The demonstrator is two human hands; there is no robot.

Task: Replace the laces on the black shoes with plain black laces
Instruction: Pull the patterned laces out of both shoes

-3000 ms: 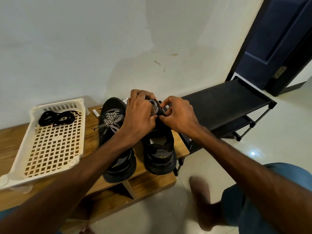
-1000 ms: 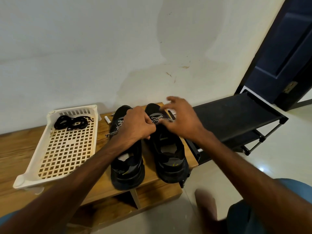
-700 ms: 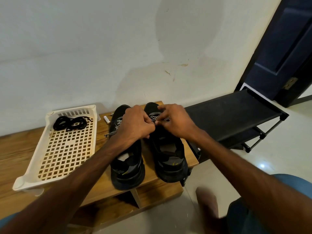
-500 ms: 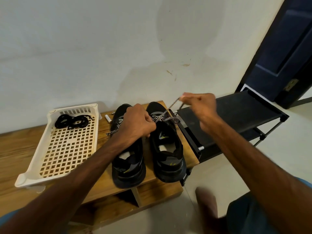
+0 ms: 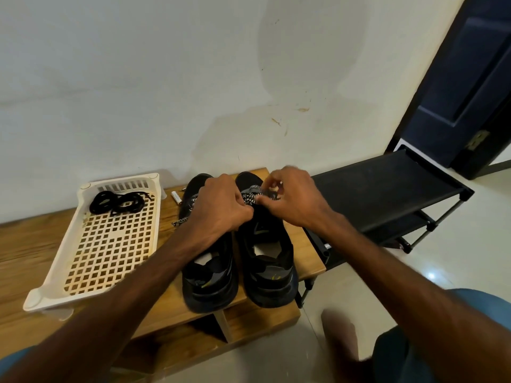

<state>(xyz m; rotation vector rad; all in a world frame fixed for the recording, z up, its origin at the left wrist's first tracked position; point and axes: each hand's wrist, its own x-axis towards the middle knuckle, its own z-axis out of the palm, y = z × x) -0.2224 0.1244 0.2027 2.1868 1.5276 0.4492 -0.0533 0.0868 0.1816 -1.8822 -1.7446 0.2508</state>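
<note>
Two black shoes stand side by side on a wooden bench (image 5: 33, 244), heels toward me. The right shoe (image 5: 266, 261) carries a black-and-white speckled lace (image 5: 250, 197) across its upper eyelets. My right hand (image 5: 293, 201) pinches that lace with thumb and fingers at the shoe's front. My left hand (image 5: 219, 207) is curled at the right shoe's inner side, pinching the lace too; it hides much of the left shoe's (image 5: 208, 275) lacing. A speckled lace end (image 5: 179, 221) trails off the left shoe. Plain black laces (image 5: 117, 202) lie coiled in a white plastic basket (image 5: 55, 280).
A small white cylinder (image 5: 176, 197) lies on the bench behind the shoes. A black rack (image 5: 387, 189) stands right of the bench, against the wall. A dark door (image 5: 470, 78) is at far right. My foot (image 5: 340, 333) rests on the tiled floor below.
Half a second ago my right hand had pulled a lace end up and to the right; now it is back down at the right shoe's eyelets. My left hand has stayed in place.
</note>
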